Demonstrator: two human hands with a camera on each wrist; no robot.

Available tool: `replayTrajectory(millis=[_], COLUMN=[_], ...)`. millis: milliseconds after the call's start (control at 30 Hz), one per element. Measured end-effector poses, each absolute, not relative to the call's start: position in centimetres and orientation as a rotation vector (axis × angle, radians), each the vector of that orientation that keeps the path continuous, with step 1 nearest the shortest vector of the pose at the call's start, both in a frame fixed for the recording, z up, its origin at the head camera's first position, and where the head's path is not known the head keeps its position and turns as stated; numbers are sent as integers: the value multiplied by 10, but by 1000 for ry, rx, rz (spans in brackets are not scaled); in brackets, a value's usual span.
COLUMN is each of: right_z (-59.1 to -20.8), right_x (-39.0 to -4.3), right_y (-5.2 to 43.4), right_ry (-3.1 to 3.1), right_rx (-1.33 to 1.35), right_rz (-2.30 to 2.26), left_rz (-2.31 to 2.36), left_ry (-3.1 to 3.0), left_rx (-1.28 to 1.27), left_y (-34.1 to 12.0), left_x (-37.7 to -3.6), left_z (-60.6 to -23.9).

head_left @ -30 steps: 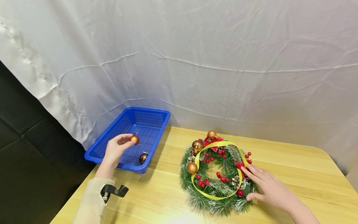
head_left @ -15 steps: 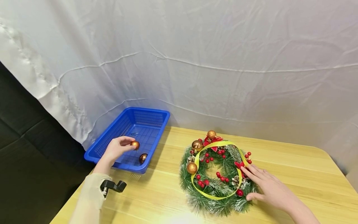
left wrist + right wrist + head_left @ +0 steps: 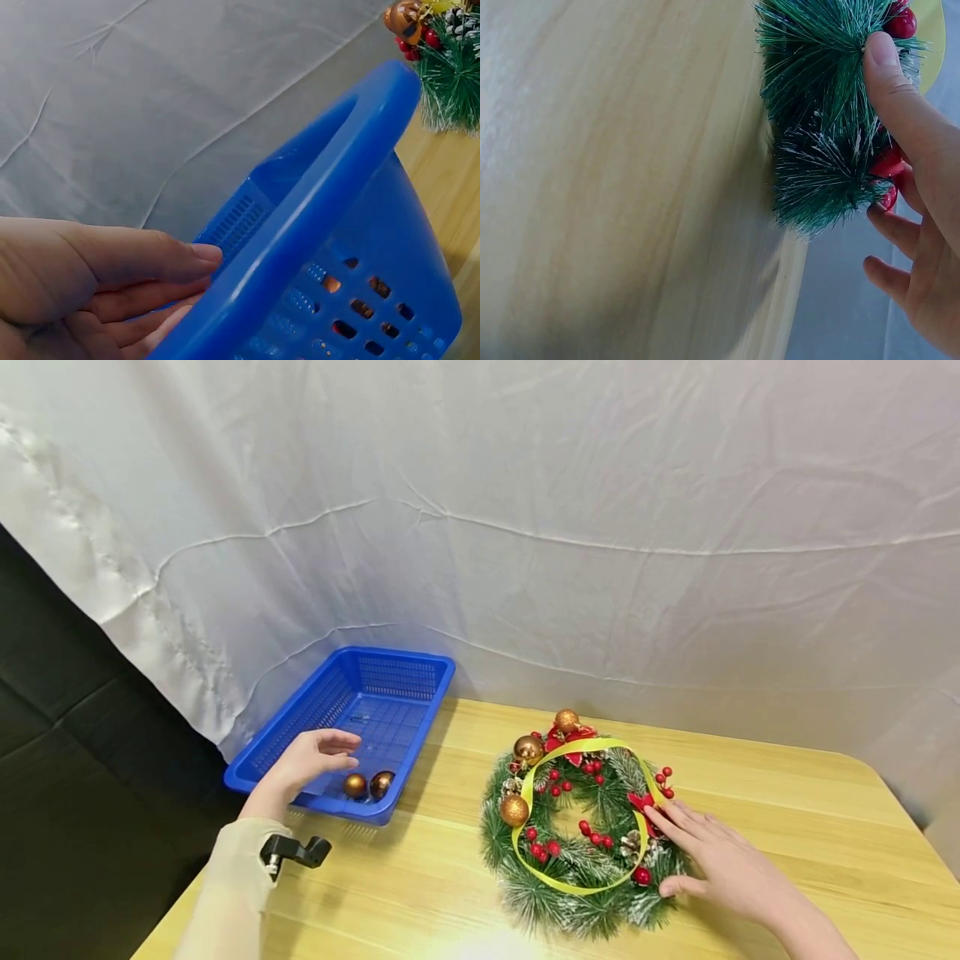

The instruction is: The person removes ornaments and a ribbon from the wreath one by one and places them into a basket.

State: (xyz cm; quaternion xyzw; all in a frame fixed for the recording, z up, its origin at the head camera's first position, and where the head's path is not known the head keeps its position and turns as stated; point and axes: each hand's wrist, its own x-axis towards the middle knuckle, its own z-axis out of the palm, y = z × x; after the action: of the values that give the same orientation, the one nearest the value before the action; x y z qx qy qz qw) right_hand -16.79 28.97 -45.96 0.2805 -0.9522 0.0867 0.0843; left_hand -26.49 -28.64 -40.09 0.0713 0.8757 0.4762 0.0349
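My left hand (image 3: 307, 760) hovers over the blue basket (image 3: 420, 662) with relaxed, empty fingers (image 3: 135, 259). Two copper baubles (image 3: 355, 785) (image 3: 382, 783) lie side by side on the basket floor just right of it. A green wreath (image 3: 581, 831) with red berries, gold balls and a yellow ribbon lies flat on the wooden table (image 3: 787, 793). My right hand (image 3: 712, 860) rests flat on the wreath's right side, fingers straight, with the thumb (image 3: 889, 82) against the needles (image 3: 817, 142).
A white cloth backdrop (image 3: 525, 527) hangs behind the table. The basket (image 3: 330, 217) sits at the table's back left corner, by a dark drop at the left (image 3: 75, 760). A black camera mount (image 3: 288, 852) is on my left wrist.
My left hand lowered the copper bauble it pinched and let it go; the bauble now lies in the basket beside the other one. The right hand stayed on the wreath.
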Motion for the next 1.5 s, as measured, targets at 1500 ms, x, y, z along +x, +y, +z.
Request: replayTrajectory(millis=[1500], right_z=[-458], right_x=[-167], right_y=[287], right_ry=[-2837], right_rx=[840], right_rz=[264], left_rz=[1937], left_ry=[2394], left_rx=[504], left_y=[-82], left_x=[-209], left_z=[-440])
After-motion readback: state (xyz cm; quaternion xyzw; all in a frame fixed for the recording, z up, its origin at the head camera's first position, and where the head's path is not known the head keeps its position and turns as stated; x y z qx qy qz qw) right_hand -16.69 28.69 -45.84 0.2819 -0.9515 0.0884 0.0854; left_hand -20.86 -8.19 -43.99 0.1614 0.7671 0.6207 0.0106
